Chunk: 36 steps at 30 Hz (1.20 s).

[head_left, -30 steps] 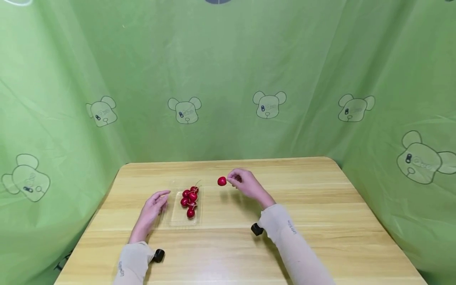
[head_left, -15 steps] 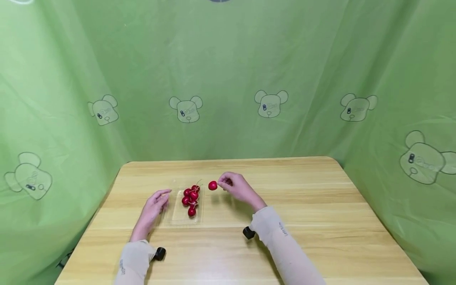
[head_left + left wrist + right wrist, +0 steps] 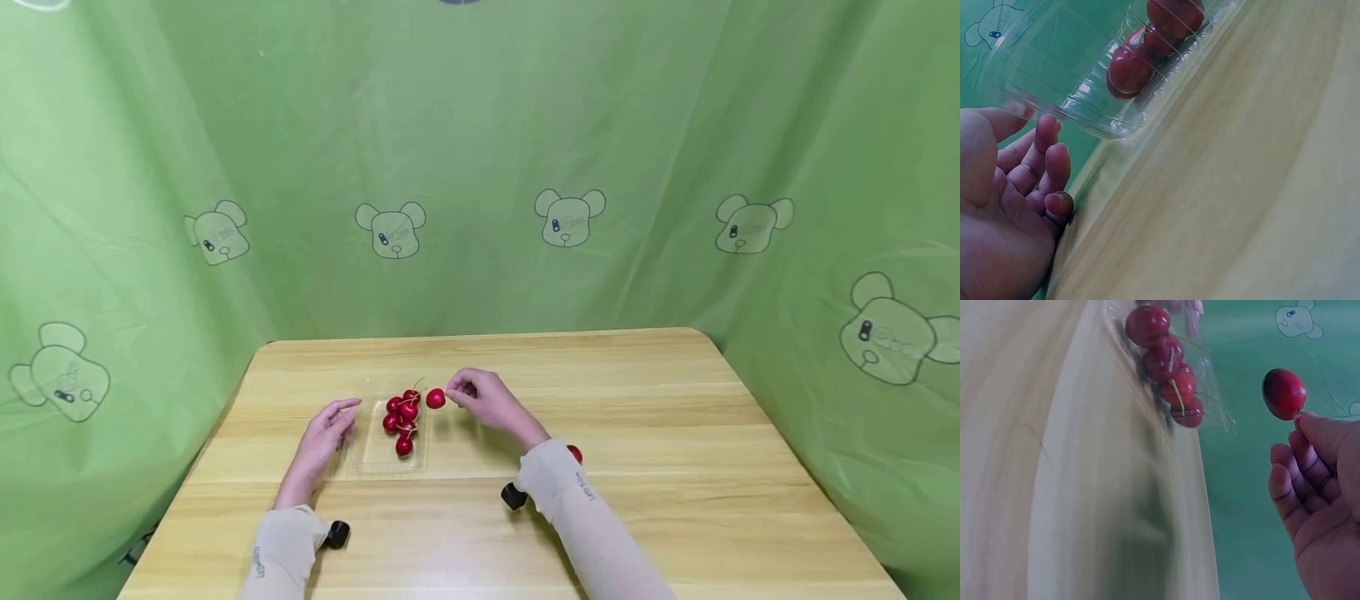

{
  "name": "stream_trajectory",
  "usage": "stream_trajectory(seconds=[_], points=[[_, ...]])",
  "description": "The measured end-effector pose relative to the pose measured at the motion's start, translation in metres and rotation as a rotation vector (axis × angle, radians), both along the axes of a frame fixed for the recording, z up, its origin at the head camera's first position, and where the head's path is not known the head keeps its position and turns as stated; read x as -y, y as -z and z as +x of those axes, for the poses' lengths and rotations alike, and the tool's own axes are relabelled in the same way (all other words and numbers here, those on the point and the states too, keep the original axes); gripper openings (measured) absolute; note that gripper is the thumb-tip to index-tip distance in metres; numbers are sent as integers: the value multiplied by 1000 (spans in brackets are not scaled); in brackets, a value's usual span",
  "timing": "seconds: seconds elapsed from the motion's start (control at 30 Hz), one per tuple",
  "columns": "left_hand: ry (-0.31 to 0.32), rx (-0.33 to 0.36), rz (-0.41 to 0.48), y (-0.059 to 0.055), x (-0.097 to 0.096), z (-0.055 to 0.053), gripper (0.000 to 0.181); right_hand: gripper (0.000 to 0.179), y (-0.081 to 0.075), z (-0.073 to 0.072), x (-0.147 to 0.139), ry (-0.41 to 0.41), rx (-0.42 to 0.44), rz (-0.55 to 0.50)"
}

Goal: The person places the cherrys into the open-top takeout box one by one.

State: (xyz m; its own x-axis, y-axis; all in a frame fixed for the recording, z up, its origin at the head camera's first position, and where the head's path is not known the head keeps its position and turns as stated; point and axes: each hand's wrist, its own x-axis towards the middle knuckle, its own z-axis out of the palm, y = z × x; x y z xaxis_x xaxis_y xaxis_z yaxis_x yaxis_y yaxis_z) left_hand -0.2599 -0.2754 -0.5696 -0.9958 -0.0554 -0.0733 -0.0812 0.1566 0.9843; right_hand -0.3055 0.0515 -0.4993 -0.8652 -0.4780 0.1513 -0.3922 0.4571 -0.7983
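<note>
In the head view, my right hand [image 3: 487, 398] pinches a red cherry [image 3: 436, 398] by its stem, just right of a clear plastic box [image 3: 375, 458]. The right wrist view shows the held cherry [image 3: 1285, 394] hanging off the thumb and fingertip, the other fingers loosely bent. Inside the box lie several red cherries [image 3: 404, 447] with green stems, bunched toward its right side. My left hand [image 3: 324, 437] is at the box's left side, fingers relaxed. In the left wrist view its fingertips [image 3: 1047, 125] are right at the box's near end wall, gripping nothing.
Another red cherry [image 3: 575, 453] lies on the wooden table [image 3: 675, 417], partly hidden behind the right sleeve [image 3: 570, 492]. A green curtain [image 3: 480, 275] with bear faces surrounds the table's back and sides. Black wrist cameras sit at both cuffs.
My right hand has carried the cherry left and slightly toward me, closer to the box. The cherry behind the right sleeve has come into view. The left hand stays in place.
</note>
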Motion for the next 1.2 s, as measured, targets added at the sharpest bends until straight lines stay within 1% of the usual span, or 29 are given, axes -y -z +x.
stream_trajectory(seconds=[0.1,0.37,0.6,0.8,1.0,1.2], points=[[10,-4,10,-1,-1,0,40,9,1,1,3,-13,5,2],[7,-6,23,-3,-2,1,40,10,3,5,14,-33,8,3],[12,13,31,-5,-3,4,42,9,6,11,25,-44,26,-3],[19,9,31,-7,-2,4,43,7,7,14,36,-51,27,-1],[16,13,27,-7,0,3,43,7,9,17,48,-57,14,24],[11,32,22,-7,-1,3,42,6,12,19,56,-51,-22,50]])
